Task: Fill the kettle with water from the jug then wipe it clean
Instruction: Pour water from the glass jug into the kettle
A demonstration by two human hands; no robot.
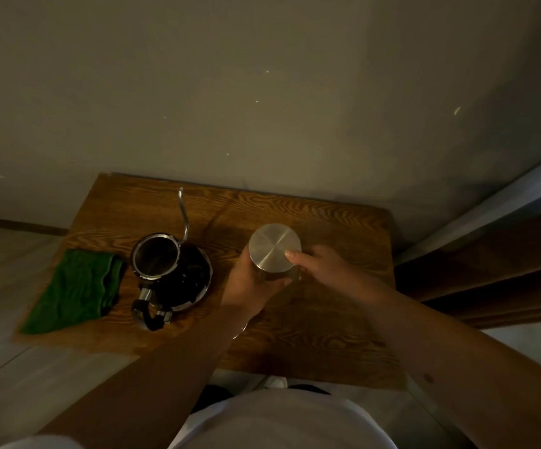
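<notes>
The person's white shirt [282,422] fills the lower edge, both forearms reaching over the wooden bench [321,325]. The left hand [253,280] has its grip wrapped round the jug [274,273], while the right hand [314,264] pinches the jug's steel lid [274,246]. Left of the jug stands the kettle [165,264], uncovered, and beyond that lies a folded green cloth [74,290].

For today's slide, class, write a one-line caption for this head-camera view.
Both hands, left and right, grip the steel-lidded jug beside the open kettle and green cloth.
</notes>
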